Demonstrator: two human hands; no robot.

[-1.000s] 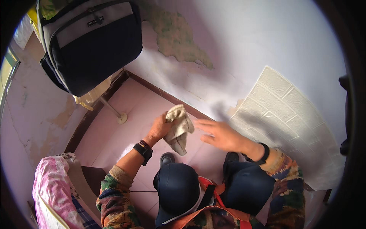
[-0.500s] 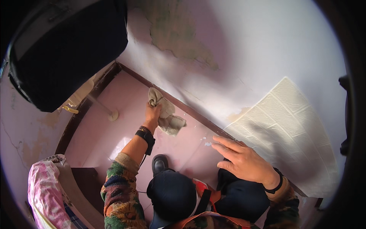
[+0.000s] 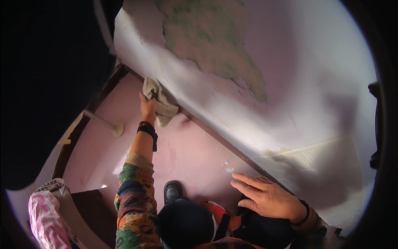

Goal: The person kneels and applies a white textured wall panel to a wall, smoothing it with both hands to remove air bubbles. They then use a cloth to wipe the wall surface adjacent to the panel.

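Nearest, at the lower edge, the person's two dark-trousered knees and one black shoe (image 3: 172,191) rest on the pink floor (image 3: 195,153). The right hand (image 3: 267,197) lies flat beside the knee, fingers (image 3: 248,181) spread and holding nothing, its tips close to the dark skirting strip (image 3: 224,143) where floor meets wall. A few pale flakes (image 3: 229,170) lie on the floor just ahead of those fingertips.

One patterned sleeve (image 3: 134,199) runs forward from the lower edge to the left hand (image 3: 148,108), which wears one dark wristband (image 3: 147,128). Its fingers are closed on a single cloth (image 3: 159,101), pale beige, crumpled and folded over itself, with a loose end drooping toward the floor. The cloth is pressed at the floor's far edge, against the skirting strip at the foot of the wall (image 3: 315,74).

To the left, one white rod with a round foot (image 3: 105,123) stands on the floor near its left edge, well apart from the cloth. A pink-and-white bundle (image 3: 47,211) sits at the lower left corner. Open pink floor lies between the two hands.

Farther up, the wall shows one large patch of bare greenish plaster (image 3: 211,41) where paint has peeled. A big dark shape (image 3: 49,83) fills the upper left.
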